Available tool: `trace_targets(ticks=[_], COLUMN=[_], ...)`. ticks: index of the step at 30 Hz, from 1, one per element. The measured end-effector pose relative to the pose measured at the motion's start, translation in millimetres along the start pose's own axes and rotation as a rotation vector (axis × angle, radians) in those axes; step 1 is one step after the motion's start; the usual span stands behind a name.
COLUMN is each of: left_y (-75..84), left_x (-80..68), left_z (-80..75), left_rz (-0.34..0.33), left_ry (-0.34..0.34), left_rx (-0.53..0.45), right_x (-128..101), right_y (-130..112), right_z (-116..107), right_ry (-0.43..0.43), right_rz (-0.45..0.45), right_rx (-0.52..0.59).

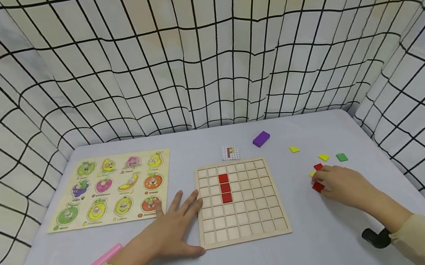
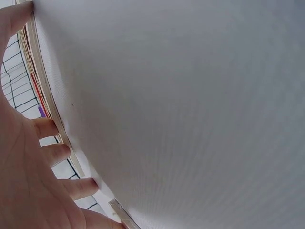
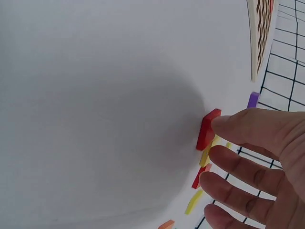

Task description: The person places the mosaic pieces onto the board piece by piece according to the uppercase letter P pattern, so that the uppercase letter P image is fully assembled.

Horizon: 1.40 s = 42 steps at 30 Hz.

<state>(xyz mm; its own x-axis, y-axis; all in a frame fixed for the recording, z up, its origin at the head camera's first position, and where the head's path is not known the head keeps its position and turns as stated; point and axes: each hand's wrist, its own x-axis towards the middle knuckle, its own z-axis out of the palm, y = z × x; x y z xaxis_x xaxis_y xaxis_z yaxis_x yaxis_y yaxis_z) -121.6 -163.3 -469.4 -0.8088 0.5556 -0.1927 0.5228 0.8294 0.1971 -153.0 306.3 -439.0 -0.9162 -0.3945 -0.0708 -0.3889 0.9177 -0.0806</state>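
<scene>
Left grip (image 1: 175,231) spread, board's (image 1: 243,207) nine o'clock
Right grip (image 1: 342,184), three o'clock, touches red tile (image 1: 318,187), pinch unclear; best held edgewise

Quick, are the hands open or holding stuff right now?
Left hand: open, touching the grid board.
Right hand: touching a red tile; can't tell if it's pinched.

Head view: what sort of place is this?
Probably a tabletop filming or recording booth, though the pictures can't confirm it. A white-covered table is enclosed by white walls crossed with black grid lines, and a wooden grid board and a fruit-picture board are laid out.
</scene>
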Motion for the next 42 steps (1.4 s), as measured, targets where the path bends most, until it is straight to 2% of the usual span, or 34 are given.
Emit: trace_targets(ticks=[16, 24, 33, 42], left_y=[2.1, 3.4, 3.3, 2.5], left_x=[-0.8, -1.4, -2.0, -0.9], left_z=[-2.2, -3.9, -4.6, -0.9], left_rz=[-0.003, -0.01, -0.007, -0.008], left_ry=[-0.002, -0.006, -0.007, 0.0], left_rx=[0.004, 0.002, 0.013, 0.008], right_x=[-4.1, -1.0, 7.4, 18.8], right_y=[17.6, 18.4, 8.3, -10.7], right_z=[4.1, 7.0, 4.5, 0.4], right_ry=[-0.072, -0.063, 0.005, -0.012], right_rz=[0.094, 0.073, 0.035, 0.02], right_rx=[0.042, 0.055, 0.047, 0.035])
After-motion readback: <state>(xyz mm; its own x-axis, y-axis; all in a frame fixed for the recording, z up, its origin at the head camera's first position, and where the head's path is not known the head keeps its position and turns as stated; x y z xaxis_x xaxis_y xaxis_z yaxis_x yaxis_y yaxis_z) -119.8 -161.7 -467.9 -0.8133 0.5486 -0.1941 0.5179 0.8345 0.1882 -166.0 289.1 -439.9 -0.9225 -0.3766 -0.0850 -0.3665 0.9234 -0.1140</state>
